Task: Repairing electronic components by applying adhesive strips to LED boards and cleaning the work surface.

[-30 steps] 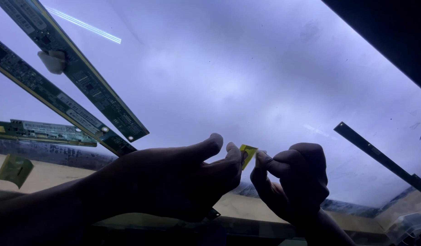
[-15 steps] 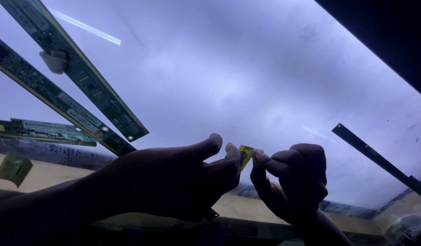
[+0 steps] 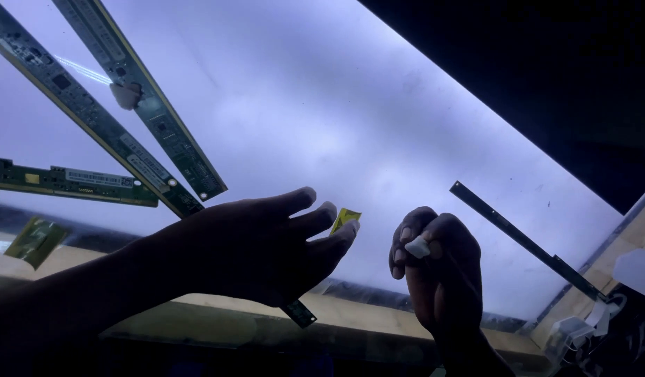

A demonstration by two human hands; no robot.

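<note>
We see our left hand (image 3: 267, 244) at the lower middle of the frame, fingers stretched out flat and spread, with a small yellow tab (image 3: 345, 220) pinched or pressed at its fingertips, just above the glowing panel (image 3: 378, 119) that fills most of the view; whether the tab lies on the panel or is lifted off it we cannot tell. Our right hand (image 3: 434, 269) sits just to the right, curled into a loose fist around a small white piece (image 3: 417, 247) held between thumb and forefinger; the two hands are near each other but apart.

In the upper left of the frame two long green circuit strips (image 3: 137, 94) slant across the panel; a third green strip (image 3: 71, 183) lies flatter at the left edge; a thin dark bar (image 3: 525, 241) slants down toward the lower right, where white clips (image 3: 581, 324) sit at the panel's corner. A small yellowish flex piece (image 3: 35, 241) rests on the pale bench edge (image 3: 364, 318) at lower left.

To handle this well, we judge that the tab wants a light, steady fingertip hold; the left fingers should stay low and flat so the thin film does not crease; the white piece should be kept firmly between the right fingers and brought in squarely, without brushing the lit surface.
</note>
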